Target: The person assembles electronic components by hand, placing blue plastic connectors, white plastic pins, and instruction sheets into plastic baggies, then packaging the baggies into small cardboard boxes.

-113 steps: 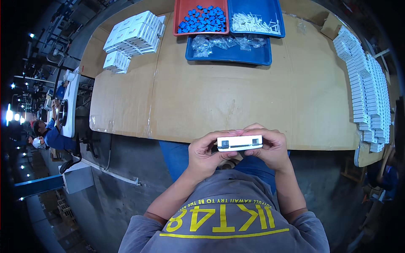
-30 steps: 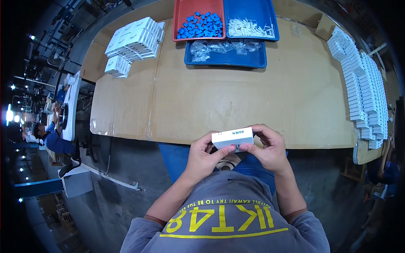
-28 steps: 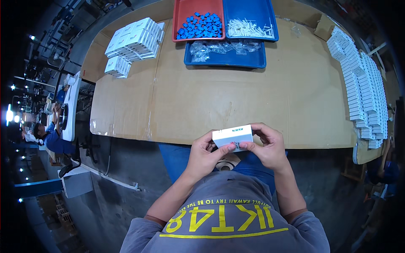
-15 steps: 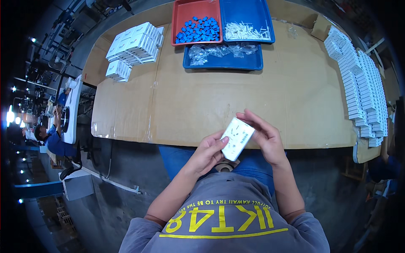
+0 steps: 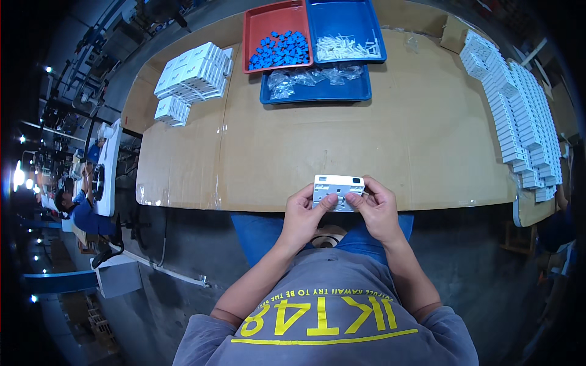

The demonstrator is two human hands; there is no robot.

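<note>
A white rectangular plastic casing (image 5: 339, 180) is held between my two hands at the near edge of the table. Its top rim shows a dark square opening at the right and a smaller slot at the left, and the face toward me has small holes. My left hand (image 5: 301, 218) grips the left end, and my right hand (image 5: 379, 215) has hold of the right end. Both thumbs press on the near face. The fingers behind the casing are mostly hidden.
A red tray (image 5: 246, 36) of blue plastic pieces (image 5: 281, 50) and a blue tray (image 5: 342, 18) of white pegs (image 5: 347, 47) stand at the back. Before them, another blue tray (image 5: 317, 96) holds clear plastic bags. White casings are stacked at left (image 5: 194, 70) and right (image 5: 519, 116). A co-worker (image 5: 82, 204) sits far left.
The casing has turned from a slant to level, its rim now facing up. My right hand has come in from beside it and closed on its right end; both thumbs now press it.
</note>
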